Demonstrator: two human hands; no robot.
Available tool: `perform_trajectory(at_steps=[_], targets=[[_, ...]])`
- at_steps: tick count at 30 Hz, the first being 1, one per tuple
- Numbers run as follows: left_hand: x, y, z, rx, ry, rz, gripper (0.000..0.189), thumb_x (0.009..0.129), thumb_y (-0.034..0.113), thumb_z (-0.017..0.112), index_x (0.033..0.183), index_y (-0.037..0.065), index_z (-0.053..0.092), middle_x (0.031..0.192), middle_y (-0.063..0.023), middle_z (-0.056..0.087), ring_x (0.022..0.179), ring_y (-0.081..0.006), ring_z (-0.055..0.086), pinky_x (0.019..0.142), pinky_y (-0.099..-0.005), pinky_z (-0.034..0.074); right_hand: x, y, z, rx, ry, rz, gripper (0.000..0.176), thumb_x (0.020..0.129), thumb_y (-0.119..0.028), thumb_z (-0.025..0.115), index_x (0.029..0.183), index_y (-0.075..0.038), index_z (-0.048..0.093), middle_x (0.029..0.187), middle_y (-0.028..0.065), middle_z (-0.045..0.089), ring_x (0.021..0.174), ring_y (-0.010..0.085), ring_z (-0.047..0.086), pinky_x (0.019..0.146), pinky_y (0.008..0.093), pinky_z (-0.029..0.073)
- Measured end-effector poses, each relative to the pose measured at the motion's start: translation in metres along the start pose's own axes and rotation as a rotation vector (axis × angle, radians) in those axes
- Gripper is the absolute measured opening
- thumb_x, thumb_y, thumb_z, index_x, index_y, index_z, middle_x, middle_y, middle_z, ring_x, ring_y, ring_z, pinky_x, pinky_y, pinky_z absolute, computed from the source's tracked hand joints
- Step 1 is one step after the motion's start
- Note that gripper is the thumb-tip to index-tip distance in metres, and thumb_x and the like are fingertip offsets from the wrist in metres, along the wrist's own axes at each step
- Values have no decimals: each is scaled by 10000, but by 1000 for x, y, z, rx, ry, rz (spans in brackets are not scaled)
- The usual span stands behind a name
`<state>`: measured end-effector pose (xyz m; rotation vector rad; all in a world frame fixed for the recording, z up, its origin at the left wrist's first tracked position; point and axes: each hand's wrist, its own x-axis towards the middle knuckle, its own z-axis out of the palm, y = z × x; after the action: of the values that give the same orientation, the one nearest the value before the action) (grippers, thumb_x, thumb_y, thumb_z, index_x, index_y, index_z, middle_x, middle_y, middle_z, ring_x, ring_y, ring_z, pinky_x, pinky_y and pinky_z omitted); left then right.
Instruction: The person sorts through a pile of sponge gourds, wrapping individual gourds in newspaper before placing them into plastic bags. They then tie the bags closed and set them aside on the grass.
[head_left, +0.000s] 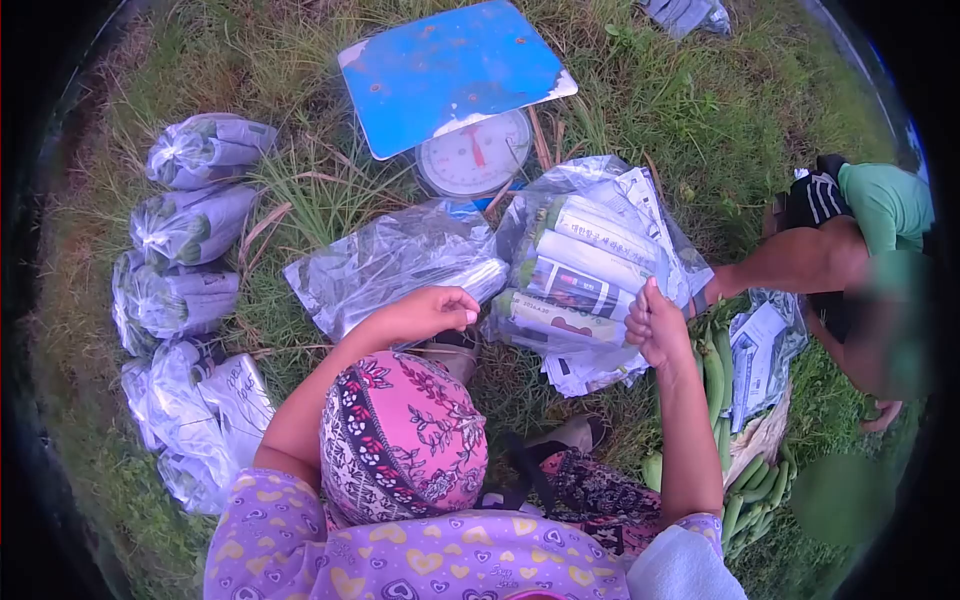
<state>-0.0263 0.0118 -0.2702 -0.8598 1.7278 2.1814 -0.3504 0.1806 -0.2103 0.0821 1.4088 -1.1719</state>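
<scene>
In the head view, we have a clear bag [555, 182] of paper rolls [600, 256] on the grass in front of us, just below the scale [474, 155]. Our right hand [652, 325] is at the bag's right side. Its fingers are curled in, but we cannot tell if they pinch the plastic. Our left hand [428, 312] is bent by a pile of loose plastic [385, 260]; we cannot tell if it grips any. To handle the bag well, we think it best to pinch only the edge, pull softly so it does not rip, and keep the rolls side by side. Packed bags [205, 150] stand in a row on the left. Green fruit [762, 495] and another person's leg [800, 255] are on the right.
</scene>
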Motion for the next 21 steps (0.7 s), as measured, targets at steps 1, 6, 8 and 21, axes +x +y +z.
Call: perform_trajectory(at_steps=[1,6,8,21], targets=[[0,-7,4,25,2,-23,315,910,237,586,1123,5,575,1000,-48,634,920,-112,587,833,-277,462,-9,1,8,1,-2,-13,434,981,-444,413,667,-145,387,532,-41,296,425,74,251,398,228,211],[14,-64,29,63,-142,-190,468,893,390,595,1134,-10,579,997,-58,636,903,-113,585,824,-283,460,-64,-4,44,5,1,-146,430,973,-435,441,681,-125,388,544,-34,303,435,74,262,408,224,219],[16,-78,40,27,-279,-292,597,868,465,606,1209,-20,538,1072,-92,626,978,-138,584,869,-302,456,-87,-9,57,34,2,-210,423,976,-429,440,691,-120,392,542,-34,302,431,70,259,405,220,220],[35,-91,40,-735,-655,313,631,840,439,655,1287,28,481,1184,-99,585,1044,-196,557,942,-346,418,-175,-127,150,259,-594,-558,353,1036,-318,271,806,-64,353,612,23,338,493,118,325,441,263,319]])
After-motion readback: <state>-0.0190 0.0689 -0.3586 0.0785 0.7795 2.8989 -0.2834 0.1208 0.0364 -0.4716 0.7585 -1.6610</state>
